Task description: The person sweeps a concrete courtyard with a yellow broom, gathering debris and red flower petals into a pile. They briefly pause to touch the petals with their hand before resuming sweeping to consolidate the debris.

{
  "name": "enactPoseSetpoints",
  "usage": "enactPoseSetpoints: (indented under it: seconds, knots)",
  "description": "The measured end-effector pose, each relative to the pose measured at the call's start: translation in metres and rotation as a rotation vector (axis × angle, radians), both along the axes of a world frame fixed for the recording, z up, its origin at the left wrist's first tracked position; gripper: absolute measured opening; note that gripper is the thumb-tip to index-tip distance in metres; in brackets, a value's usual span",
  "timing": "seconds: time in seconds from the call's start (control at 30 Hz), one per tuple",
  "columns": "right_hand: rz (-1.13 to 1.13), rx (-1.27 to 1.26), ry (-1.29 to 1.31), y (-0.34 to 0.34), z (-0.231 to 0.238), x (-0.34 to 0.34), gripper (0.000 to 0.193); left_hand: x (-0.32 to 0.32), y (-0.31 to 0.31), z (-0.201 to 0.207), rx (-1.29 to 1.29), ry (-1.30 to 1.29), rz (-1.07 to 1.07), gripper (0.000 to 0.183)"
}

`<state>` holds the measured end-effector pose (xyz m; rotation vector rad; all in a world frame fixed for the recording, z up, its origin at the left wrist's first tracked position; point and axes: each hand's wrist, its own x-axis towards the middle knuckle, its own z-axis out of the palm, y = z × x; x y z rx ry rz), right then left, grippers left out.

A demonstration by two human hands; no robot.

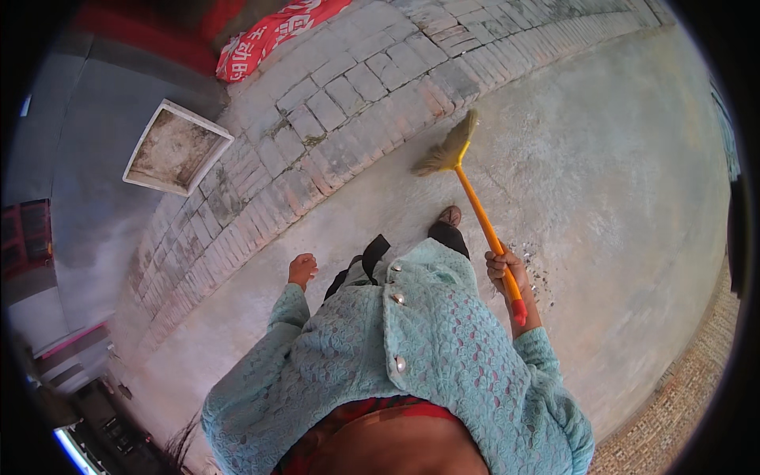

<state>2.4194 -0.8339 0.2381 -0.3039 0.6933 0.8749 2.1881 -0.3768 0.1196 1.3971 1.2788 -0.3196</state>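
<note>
My right hand is wrapped round the orange handle of a broom, close to its red end cap. The handle slants away from me to a yellow neck and a fan of tan bristles, at the concrete floor near the brick edging. On the other side of my body, my left hand hangs with its fingers loosely curled in and nothing visible in them. Small bits of debris lie scattered on the floor beside my right hand. One brown shoe shows below the bristles.
Grey brick paving borders the concrete floor along the far left. A white-rimmed square basin, dirty inside, stands on it. Behind lies a red printed cloth or sack. At the lower right is a strip of tan, brick-patterned ground.
</note>
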Motion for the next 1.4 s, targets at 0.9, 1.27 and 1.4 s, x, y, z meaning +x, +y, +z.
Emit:
enactPoseSetpoints:
  seconds: [0.9,1.27,1.4]
  knots:
    - [-0.38,-0.282,-0.129,-0.129,0.04,0.284,0.069,0.442,-0.075,-0.045,-0.103,0.131,-0.409,0.022]
    - [-0.304,-0.175,0.042,-0.129,-0.04,0.378,0.055,0.646,-0.117,-0.003,-0.05,0.081,-0.713,0.027]
    - [-0.447,-0.217,-0.015,-0.209,-0.055,0.381,0.042,0.649,-0.116,0.007,0.005,0.147,-0.632,0.025]
